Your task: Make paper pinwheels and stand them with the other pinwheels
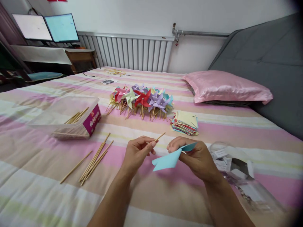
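Between the thumb and fingers of my left hand is a thin wooden stick, its tip pointing up and to the right. My right hand pinches a light blue paper pinwheel whose blades are folded; part of it is hidden behind the fingers. The stick and the paper are apart. Beyond the hands stand many finished pinwheels in red, purple, green and blue on sticks. A stack of coloured paper squares lies past my right hand. Several loose sticks rest on the bed to the left.
A clear plastic box holding more sticks sits at the left. Clear packaging with small parts lies at the right. A pink pillow is at the back right, by the grey headboard. A radiator runs along the wall.
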`<act>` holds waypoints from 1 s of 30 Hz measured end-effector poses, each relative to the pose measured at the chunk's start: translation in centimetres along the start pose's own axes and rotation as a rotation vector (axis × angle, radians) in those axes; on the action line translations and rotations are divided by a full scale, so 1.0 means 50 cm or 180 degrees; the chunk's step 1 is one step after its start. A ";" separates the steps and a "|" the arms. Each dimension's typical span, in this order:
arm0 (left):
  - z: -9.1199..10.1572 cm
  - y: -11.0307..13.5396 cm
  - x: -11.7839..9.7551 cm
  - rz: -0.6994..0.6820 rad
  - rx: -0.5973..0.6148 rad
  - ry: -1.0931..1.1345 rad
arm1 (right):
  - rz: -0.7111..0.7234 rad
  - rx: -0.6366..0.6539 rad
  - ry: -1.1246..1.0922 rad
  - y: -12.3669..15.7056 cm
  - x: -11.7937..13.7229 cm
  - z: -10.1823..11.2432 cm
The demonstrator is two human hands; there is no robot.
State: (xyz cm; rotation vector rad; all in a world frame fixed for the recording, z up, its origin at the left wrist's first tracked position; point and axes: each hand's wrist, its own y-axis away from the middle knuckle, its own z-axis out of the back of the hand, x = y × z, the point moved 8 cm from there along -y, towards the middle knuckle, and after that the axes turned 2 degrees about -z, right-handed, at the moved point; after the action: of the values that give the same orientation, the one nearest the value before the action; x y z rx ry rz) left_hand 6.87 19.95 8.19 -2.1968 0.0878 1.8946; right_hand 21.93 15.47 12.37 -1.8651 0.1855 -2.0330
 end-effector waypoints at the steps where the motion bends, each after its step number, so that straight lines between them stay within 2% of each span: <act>1: 0.005 0.000 -0.001 -0.0024 -0.0051 -0.0075 | 0.0107 -0.0007 0.0162 0.001 0.009 0.002; 4: 0.017 0.000 -0.006 -0.0155 -0.0116 -0.0234 | 0.0376 -0.0155 0.0608 0.001 0.028 0.012; 10: -0.002 0.002 -0.023 -0.0524 0.0416 -0.0575 | 0.0702 -0.0413 0.1194 0.002 0.037 0.015; 14: -0.006 0.000 -0.027 -0.0718 0.0585 -0.0669 | 0.1038 -0.0511 0.1402 0.006 0.049 0.012; 21: 0.009 -0.002 -0.025 -0.0889 0.0482 -0.0890 | 0.1297 -0.0662 0.1644 0.013 0.060 0.014; 25: 0.013 -0.001 -0.029 -0.0933 0.0351 -0.0909 | 0.1335 -0.0693 0.1665 0.015 0.058 0.016; 30: 0.011 -0.002 -0.028 -0.0933 0.0371 -0.0937 | 0.1368 -0.0728 0.1683 0.013 0.058 0.015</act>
State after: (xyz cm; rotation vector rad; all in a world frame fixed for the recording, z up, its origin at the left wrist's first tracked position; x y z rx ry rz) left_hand 6.13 20.03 9.49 -1.7264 -0.1625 1.9616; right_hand 22.65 13.94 14.94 -1.2081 0.9057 -2.1966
